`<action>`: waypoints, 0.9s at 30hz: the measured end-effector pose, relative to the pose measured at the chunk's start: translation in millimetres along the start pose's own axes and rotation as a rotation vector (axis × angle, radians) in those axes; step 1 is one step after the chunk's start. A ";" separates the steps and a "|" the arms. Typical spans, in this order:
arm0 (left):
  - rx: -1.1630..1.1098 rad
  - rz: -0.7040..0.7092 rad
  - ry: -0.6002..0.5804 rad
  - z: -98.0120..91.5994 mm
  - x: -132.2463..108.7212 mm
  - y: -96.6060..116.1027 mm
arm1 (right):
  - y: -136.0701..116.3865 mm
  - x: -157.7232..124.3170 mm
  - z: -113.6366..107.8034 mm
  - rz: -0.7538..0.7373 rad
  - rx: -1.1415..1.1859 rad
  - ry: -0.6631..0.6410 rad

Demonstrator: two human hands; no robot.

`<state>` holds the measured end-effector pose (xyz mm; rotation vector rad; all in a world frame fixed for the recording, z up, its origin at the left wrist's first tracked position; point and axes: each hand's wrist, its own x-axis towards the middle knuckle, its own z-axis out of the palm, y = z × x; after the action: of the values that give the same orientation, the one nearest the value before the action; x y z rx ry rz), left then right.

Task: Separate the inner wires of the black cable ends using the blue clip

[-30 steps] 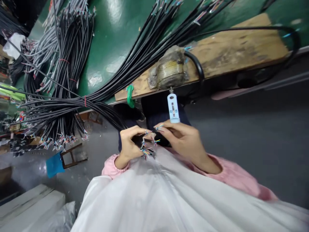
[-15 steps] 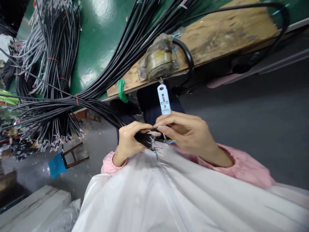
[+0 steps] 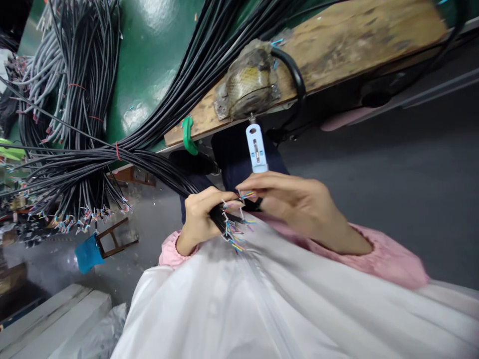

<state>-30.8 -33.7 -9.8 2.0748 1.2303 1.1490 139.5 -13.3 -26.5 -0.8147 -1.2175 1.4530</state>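
My left hand [image 3: 202, 214] is closed round a bundle of thin black cables [image 3: 157, 167]. From its right side stick out the cable ends, with fine coloured wires [image 3: 232, 234] fanned out in several hues. My right hand [image 3: 299, 207] is beside it, slightly blurred. Its index fingertip is close to one splayed wire end [image 3: 247, 195], and its thumb stands apart from the index finger. A small dark patch shows by the thumb; I cannot tell what it is. Just beyond the right hand, a light blue plastic tool piece [image 3: 257, 149] juts from a tape-wrapped motor [image 3: 250, 82].
The motor sits on a wooden board [image 3: 359, 45] at the edge of a green table [image 3: 145, 55]. A green clamp handle [image 3: 189, 135] hangs there. More tied black cables [image 3: 90, 65] and grey cables [image 3: 48, 75] lie at the left. A blue stool [image 3: 89, 254] stands on the floor.
My right thumb has drawn back from the pinch at a cable end, and that end's coloured wires now show spread out. The left hand keeps its hold; the view has shifted slightly.
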 end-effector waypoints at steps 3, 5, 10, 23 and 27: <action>-0.021 -0.009 -0.010 -0.5 1.4 0.9 | 2.8 -0.3 0.8 -0.076 -0.028 0.007; -0.034 -0.014 -0.013 -0.4 2.2 1.6 | 6.5 -0.9 3.6 -0.076 -0.008 0.045; -0.040 -0.046 0.047 2.7 0.3 2.5 | 16.8 -1.4 20.6 0.003 0.170 0.125; -0.083 -0.117 0.169 10.3 -6.2 -1.9 | 19.1 -6.5 36.6 -0.264 -0.153 0.329; -0.083 -0.164 0.125 9.9 -9.0 -3.2 | 16.8 -5.7 26.4 -0.156 -0.100 0.265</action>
<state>-26.2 -39.7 -21.3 1.8283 1.3600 1.2466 111.7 -25.0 -36.5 -0.9265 -1.1306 1.1271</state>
